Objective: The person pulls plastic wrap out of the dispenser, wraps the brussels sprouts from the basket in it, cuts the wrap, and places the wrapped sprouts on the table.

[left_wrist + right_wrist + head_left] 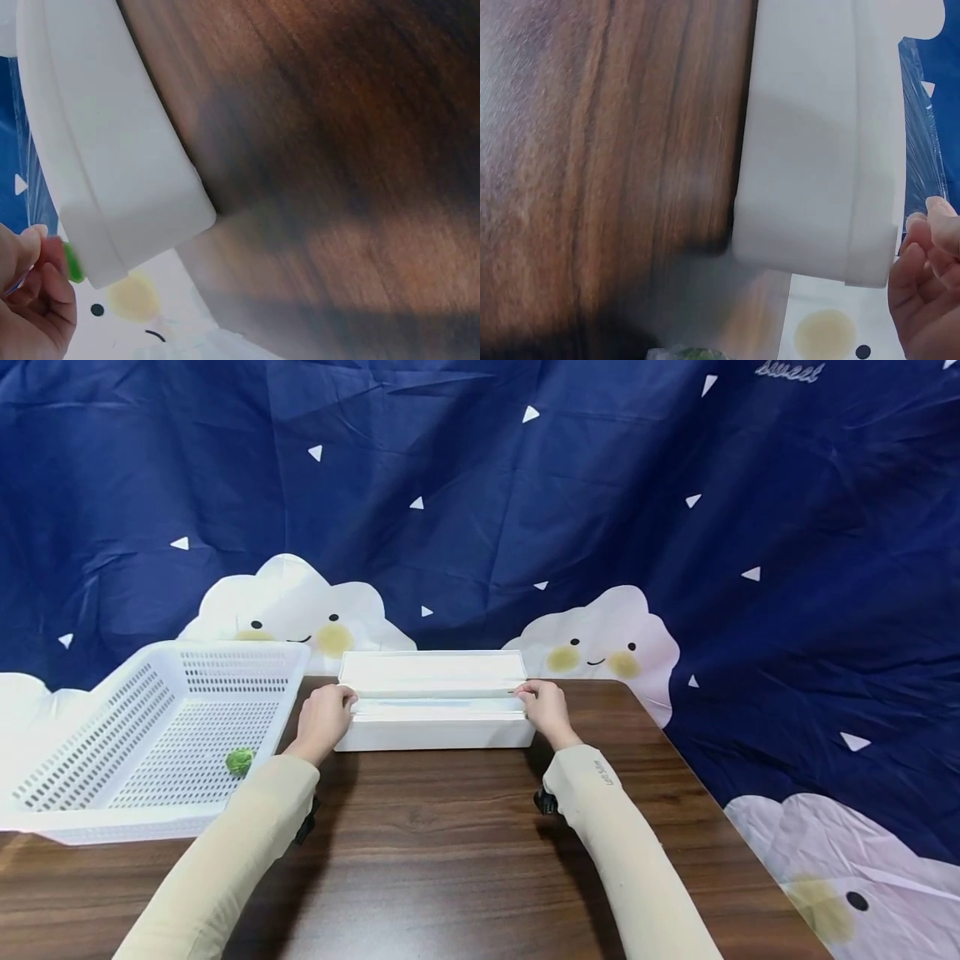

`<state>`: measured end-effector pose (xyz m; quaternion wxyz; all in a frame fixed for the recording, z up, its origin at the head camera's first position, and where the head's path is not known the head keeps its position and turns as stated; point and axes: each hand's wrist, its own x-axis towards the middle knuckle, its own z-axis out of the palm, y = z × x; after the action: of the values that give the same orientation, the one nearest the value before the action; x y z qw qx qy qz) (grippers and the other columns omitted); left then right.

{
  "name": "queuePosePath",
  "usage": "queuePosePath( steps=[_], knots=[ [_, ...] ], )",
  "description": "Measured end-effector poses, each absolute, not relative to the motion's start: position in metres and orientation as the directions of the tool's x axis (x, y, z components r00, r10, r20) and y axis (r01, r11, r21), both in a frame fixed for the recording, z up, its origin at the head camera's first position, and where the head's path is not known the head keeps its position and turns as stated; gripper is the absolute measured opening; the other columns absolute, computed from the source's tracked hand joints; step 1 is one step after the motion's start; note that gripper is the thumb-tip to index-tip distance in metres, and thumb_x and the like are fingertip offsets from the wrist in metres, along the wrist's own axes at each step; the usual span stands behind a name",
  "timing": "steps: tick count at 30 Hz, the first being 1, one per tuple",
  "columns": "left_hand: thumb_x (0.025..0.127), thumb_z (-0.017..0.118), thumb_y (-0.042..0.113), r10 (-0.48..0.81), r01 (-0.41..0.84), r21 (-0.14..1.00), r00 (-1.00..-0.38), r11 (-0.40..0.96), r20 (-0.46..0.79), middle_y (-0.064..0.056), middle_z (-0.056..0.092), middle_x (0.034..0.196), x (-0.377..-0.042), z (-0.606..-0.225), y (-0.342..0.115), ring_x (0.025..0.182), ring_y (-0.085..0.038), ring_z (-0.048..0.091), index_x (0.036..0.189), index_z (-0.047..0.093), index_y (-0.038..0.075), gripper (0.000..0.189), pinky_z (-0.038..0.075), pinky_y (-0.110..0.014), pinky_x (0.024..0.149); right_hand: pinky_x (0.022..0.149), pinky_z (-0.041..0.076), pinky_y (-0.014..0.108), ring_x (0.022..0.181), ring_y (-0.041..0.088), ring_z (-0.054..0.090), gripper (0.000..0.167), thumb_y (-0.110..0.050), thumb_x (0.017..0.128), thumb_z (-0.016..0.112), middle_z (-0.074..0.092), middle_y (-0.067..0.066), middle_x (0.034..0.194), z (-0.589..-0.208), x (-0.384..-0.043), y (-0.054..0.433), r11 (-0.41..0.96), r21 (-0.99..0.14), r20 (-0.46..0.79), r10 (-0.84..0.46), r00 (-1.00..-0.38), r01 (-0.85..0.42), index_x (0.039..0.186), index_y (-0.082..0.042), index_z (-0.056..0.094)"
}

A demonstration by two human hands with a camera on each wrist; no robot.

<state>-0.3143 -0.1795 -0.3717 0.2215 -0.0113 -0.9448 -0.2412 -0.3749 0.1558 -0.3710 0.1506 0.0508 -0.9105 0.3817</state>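
Observation:
A long white cling film dispenser (435, 732) lies across the far side of the table, its lid (432, 670) raised at the back. Clear cling film (922, 142) stretches along its top. At the dispenser's left end, my left hand (325, 718) pinches the film between thumb and fingertips. My right hand (549, 710) pinches the film's other corner at the right end. Beside the left fingers a small green piece (73, 262) shows at the dispenser's end.
To the left stands a white perforated plastic basket (161, 817) with a small green vegetable (240, 762) in it. A blue curtain with clouds (480, 510) hangs behind the brown wooden table (420, 843). Something green (697, 353) peeks in at the right wrist view's bottom edge.

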Motion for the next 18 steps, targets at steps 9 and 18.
queuePosePath(
  steps=[9,18],
  knots=[
    [0.092,0.056,0.008,-0.092,0.154,0.473,-0.885,0.867,0.456,-0.019,0.064,0.093,-0.312,-0.362,-0.181,0.085,-0.034,0.060,0.094,0.067,-0.004,0.016,0.047,-0.046,0.072,0.052,0.043,0.018,0.062,0.016,0.059,0.016,-0.006,0.092,0.056,0.065,0.018,0.093,-0.362,-0.374,0.158,0.566,-0.801,0.278,0.060,-0.959,-0.197,0.097,0.004,0.068],
    [0.091,0.056,0.007,-0.042,0.232,0.430,-0.841,0.872,0.540,-0.016,0.064,0.081,-0.311,-0.356,-0.186,0.075,-0.031,0.059,0.085,0.066,-0.002,0.014,0.046,-0.045,0.070,0.053,0.044,0.016,0.071,0.026,0.062,0.017,-0.004,0.091,0.055,0.062,0.023,0.094,-0.348,-0.364,0.159,0.525,-0.821,0.297,0.059,-0.953,-0.224,0.098,0.007,0.066]
  ],
)
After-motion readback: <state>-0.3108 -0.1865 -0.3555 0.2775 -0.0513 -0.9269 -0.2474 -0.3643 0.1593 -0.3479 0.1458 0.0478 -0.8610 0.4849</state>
